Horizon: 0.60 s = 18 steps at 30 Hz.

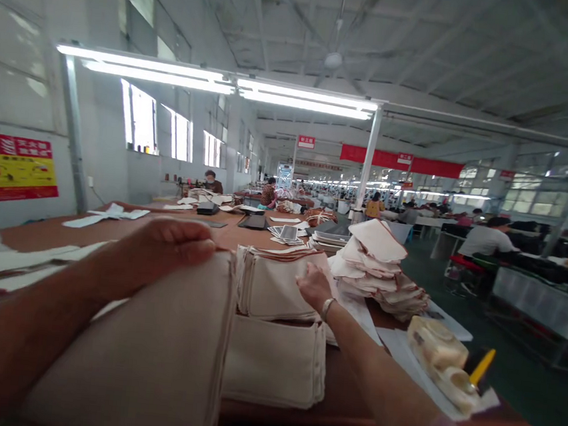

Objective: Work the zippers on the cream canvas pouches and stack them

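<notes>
In the head view, my left hand (pixel 188 238) is closed round the top edge of cream fabric panels (pixel 150 354), which hang in the near left foreground. To its right, my right hand (pixel 318 286) is at the right side of a stack of cream fabric panels (pixel 274 286) with brown edges. Its thumb and fingers are bent in a pinch on the top panel; the exact grip is small in the picture. Closer to me lies another cream fabric stack (pixel 272 362), partly under the first.
A tall, uneven pile of cream pieces (pixel 373 258) stands at the right. Near the table's right edge are a tape-wrapped block (pixel 437 343) and a yellow-handled tool (pixel 482 367). Flat pieces (pixel 18 264) lie at the left on the brown table (pixel 163 218). Co-workers sit farther back.
</notes>
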Available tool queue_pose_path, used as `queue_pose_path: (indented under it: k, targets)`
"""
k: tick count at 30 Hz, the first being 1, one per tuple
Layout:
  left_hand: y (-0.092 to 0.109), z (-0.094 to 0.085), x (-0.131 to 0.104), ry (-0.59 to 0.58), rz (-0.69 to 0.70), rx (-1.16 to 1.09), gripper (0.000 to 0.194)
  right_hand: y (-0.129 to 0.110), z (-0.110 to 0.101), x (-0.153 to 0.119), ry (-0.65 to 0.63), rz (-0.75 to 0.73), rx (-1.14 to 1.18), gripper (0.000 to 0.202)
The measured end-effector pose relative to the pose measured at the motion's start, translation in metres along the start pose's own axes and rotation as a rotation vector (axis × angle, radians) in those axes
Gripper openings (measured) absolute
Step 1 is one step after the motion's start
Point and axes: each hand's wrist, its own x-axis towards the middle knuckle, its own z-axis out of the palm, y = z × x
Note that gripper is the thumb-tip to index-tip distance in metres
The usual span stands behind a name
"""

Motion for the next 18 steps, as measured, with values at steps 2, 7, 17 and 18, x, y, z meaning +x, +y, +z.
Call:
queue_pose_path:
  k: [2, 7, 17, 18]
  targets:
    - [-0.013, 0.022, -0.007, -0.26, 0.007, 0.038, 0.047, -0.019, -0.003, -0.033, -0.018, -0.036, 0.139, 0.035]
    - [-0.042, 0.086, -0.02, -0.595, 0.125, -0.022, 0.045, -0.048, -0.02, -0.135, -0.294, -0.063, 0.628, 0.046]
    - [-0.07, 0.147, -0.019, -0.722, 0.21, 0.161, 0.034, 0.005, -0.061, -0.21, -0.295, -0.028, 0.568, 0.014]
    - [-0.072, 0.151, -0.016, -0.722, 0.23, 0.215, 0.031, 0.008, -0.064, -0.213, -0.243, -0.058, 0.431, 0.014]
